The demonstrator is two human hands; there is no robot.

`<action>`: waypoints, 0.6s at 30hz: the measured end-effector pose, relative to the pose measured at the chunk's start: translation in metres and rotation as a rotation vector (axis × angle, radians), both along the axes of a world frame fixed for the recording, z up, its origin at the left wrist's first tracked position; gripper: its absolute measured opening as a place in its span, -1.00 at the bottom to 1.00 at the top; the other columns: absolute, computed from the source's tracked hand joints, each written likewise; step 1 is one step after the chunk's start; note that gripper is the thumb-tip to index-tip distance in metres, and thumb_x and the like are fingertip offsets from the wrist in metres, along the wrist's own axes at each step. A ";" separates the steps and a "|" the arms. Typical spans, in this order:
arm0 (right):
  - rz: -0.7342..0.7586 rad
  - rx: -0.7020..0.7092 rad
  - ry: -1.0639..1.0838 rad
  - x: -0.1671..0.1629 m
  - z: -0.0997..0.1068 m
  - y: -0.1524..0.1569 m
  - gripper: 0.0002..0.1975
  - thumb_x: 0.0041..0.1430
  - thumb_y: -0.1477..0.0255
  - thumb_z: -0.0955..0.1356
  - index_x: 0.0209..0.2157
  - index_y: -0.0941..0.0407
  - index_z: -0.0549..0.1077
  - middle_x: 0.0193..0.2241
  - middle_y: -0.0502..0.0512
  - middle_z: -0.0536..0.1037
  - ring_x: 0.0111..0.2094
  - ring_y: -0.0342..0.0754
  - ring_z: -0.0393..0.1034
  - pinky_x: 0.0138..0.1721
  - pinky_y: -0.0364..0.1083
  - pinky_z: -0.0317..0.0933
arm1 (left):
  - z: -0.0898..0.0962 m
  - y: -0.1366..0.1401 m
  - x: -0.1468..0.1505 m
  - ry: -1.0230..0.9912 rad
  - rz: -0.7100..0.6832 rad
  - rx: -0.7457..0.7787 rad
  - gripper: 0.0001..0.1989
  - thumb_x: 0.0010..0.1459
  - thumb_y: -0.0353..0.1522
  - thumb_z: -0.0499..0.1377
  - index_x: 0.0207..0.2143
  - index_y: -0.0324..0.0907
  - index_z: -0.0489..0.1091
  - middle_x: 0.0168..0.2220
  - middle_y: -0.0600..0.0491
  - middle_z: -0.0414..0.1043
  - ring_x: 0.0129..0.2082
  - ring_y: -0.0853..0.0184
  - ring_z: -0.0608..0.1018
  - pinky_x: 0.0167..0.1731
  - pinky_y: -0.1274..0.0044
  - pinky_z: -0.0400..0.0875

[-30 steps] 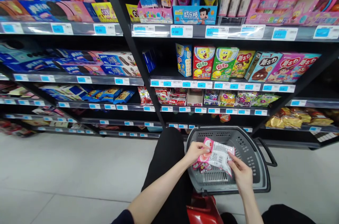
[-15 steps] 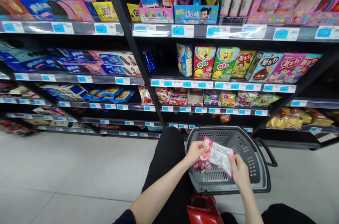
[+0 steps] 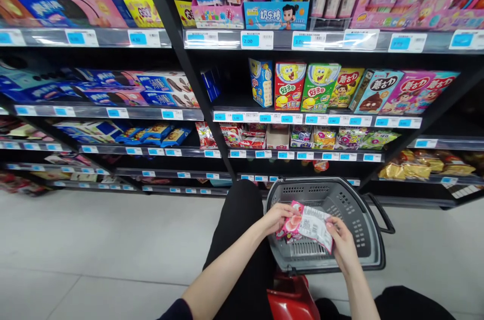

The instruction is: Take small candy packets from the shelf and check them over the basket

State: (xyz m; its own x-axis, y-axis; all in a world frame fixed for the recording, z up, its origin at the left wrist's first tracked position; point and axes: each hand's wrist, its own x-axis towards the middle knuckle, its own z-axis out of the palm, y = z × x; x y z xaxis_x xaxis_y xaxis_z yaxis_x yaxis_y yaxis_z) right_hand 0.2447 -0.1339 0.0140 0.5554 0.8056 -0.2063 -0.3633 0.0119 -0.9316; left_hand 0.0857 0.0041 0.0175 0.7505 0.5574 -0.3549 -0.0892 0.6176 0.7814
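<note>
A pink and white candy packet (image 3: 313, 227) is stretched between both hands above a grey shopping basket (image 3: 372, 259), its printed back facing up. My left hand (image 3: 278, 217) pinches the pink end. Gripping the white end at the right is my right hand (image 3: 343, 240). Beneath the packet, on the left side of the basket, part of another pink packet (image 3: 290, 237) shows; the held packet and my left hand hide the rest of it.
Shelves with price labels stretch across the front, holding snack boxes (image 3: 290, 86), blue biscuit packs (image 3: 153, 134) and small candy bags (image 3: 324, 138). The basket's black handle (image 3: 382, 214) sticks out to the right. A red glossy object (image 3: 291, 300) sits between my legs, below the basket.
The packet has turned slightly and lies flatter between my hands, showing more of its pink end. My left hand has shifted a little left. The view has tilted slightly.
</note>
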 end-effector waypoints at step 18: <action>-0.055 -0.276 -0.359 0.015 -0.017 -0.002 -0.61 -0.18 0.08 0.35 -0.69 0.15 0.39 -0.89 -0.12 0.25 -0.82 -0.20 0.11 -0.76 -0.20 -0.01 | 0.007 -0.004 0.006 0.293 -0.080 0.346 -0.75 -0.04 -0.21 0.11 -0.48 -0.24 0.27 -0.80 0.15 0.29 -0.82 0.40 0.36 -0.78 0.65 0.15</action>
